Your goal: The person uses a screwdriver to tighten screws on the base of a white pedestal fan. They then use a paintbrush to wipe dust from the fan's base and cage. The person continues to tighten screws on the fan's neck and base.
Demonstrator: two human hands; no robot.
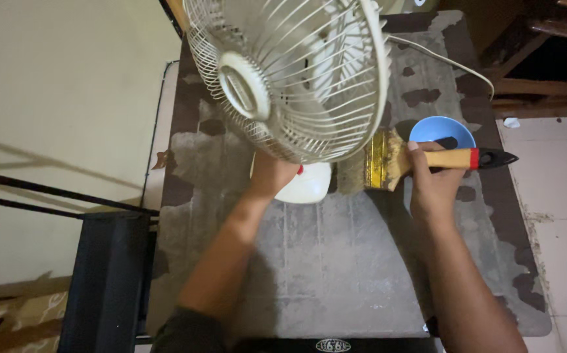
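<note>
A white table fan [290,72] with a wire grille stands on a worn grey table [336,261], tilted toward me. My left hand [267,176] reaches under the grille and grips the fan's neck above its white base [309,186]. My right hand [434,186] holds a wide paintbrush [421,160] by its wooden handle. The handle has a red band and a black tip. The brush bristles touch the lower right rim of the grille.
A small blue bowl [441,132] sits on the table just behind my right hand. The fan's white cord [447,62] trails to the back right. A black metal frame [100,274] stands at the left; tiled floor [558,196] lies at the right.
</note>
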